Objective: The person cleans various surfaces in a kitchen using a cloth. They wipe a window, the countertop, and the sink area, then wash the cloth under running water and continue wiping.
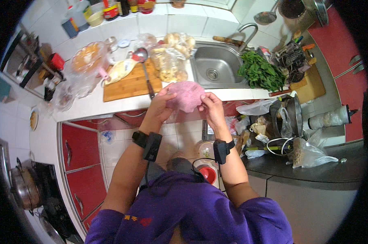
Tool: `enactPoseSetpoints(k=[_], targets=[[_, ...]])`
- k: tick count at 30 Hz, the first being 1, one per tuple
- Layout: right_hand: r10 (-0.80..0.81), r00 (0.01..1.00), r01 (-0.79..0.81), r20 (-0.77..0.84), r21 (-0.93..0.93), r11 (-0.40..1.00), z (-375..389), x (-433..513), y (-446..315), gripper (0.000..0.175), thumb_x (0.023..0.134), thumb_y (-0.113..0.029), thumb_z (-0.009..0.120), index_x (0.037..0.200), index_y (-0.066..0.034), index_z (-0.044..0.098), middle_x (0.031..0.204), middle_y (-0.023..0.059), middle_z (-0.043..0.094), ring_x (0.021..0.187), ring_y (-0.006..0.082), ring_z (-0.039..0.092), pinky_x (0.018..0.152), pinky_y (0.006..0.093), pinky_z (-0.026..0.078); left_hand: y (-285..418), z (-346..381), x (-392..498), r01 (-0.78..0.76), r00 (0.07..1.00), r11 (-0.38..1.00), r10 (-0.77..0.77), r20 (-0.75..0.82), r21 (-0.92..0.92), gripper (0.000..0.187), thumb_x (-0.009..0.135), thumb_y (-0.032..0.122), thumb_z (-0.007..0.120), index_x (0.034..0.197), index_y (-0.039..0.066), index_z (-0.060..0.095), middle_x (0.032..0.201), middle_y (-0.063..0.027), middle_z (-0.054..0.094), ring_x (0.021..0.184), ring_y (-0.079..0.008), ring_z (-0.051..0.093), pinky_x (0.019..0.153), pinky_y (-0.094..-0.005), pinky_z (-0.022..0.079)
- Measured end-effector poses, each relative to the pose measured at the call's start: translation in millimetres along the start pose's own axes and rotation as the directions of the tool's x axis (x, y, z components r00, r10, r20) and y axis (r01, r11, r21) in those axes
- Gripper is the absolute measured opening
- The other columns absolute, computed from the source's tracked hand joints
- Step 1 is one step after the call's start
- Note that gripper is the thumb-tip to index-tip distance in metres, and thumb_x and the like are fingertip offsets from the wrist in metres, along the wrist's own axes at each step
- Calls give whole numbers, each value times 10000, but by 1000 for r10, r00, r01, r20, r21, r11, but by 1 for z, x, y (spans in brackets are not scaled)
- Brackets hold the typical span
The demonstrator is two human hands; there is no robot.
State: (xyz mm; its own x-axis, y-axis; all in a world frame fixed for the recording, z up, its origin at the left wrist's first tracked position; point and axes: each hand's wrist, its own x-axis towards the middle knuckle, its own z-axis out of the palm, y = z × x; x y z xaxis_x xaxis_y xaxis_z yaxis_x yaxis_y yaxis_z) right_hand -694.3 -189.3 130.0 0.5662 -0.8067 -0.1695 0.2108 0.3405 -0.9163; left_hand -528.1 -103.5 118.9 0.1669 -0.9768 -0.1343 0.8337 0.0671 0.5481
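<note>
A pink cloth (pixel 188 96) is stretched between my two hands, in front of the counter's edge. My left hand (pixel 162 102) grips its left side between thumb and fingers. My right hand (pixel 211 105) pinches its right side. Just beyond lies a wooden cutting board (pixel 127 88) with a ladle (pixel 148 76) and a pale, flat bag-like item (pixel 121 71) on it. Plastic bags of pale food (pixel 168 62) stand between the board and the stainless steel sink (pixel 217 65).
Leafy greens (pixel 261 70) lie right of the sink, near a utensil rack (pixel 290 58). Bottles (pixel 110 10) line the ledge. A pot (pixel 25 189) stands on the stove at left. A dark surface (pixel 333 167) at right holds bags and a pan (pixel 293 114).
</note>
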Motion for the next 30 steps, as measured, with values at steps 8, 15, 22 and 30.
enactPoseSetpoints(k=[8, 15, 22, 30], targets=[[-48, 942, 106, -333, 158, 982, -103, 82, -43, 26, 821, -73, 543, 808, -51, 538, 689, -11, 519, 561, 78, 495, 485, 216, 449, -66, 37, 158, 87, 993, 994, -91, 70, 66, 261, 851, 117, 481, 1079, -11, 475, 1072, -109, 536, 974, -215, 528, 893, -336, 415], [-100, 854, 56, -510, -99, 993, -159, 167, -74, 35, 794, -96, 583, 780, -74, 560, 647, -32, 518, 545, 63, 482, 512, 211, 428, -80, 70, 294, 414, 892, 874, -334, 303, -256, 257, 860, 170, 495, 1042, -11, 503, 1061, -151, 544, 957, -262, 542, 867, -383, 421], [-144, 835, -38, -532, -316, 948, -208, 253, -91, 94, 805, -137, 592, 791, -45, 580, 652, 0, 560, 532, 70, 518, 464, 185, 383, -104, 49, 395, 297, 955, 949, -296, 24, -110, 173, 843, 111, 483, 994, 32, 515, 981, -89, 561, 918, -222, 552, 796, -368, 466], [-183, 798, -89, -574, -413, 906, -347, 376, -116, 160, 832, -162, 558, 860, -8, 589, 657, 44, 586, 500, 106, 543, 415, 216, 387, -112, 69, 471, 189, 971, 944, -220, -90, -269, 178, 868, 155, 480, 1002, 44, 517, 982, -65, 562, 927, -204, 548, 821, -370, 462]])
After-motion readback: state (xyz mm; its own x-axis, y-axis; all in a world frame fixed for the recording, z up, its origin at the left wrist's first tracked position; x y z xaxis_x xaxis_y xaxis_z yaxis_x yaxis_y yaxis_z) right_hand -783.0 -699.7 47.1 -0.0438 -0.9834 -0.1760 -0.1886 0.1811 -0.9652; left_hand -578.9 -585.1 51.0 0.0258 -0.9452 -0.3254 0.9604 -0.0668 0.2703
